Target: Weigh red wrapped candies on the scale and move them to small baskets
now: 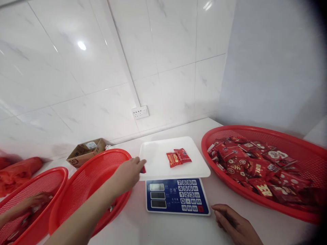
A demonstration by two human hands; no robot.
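Observation:
My left hand [130,173] reaches over the left edge of the white scale pan [155,149], fingers closed on a small red packet [143,169], mostly hidden behind them. On the pan lie two red packets, one with gold print [174,160] and a darker one [183,155], overlapping each other. Below the pan, the blue keypad panel [171,196] of the scale faces me. My right hand [235,224] rests on the white table right of the panel, holding nothing, its fingers loosely bent and partly apart.
A large red basket [250,128] full of red packets stands at right. Under my left forearm is another red basket [102,157]. Farther left, another person's hand [38,200] reaches into a red basket [57,175]. A cardboard box [79,157] sits behind, near a wall socket [140,112].

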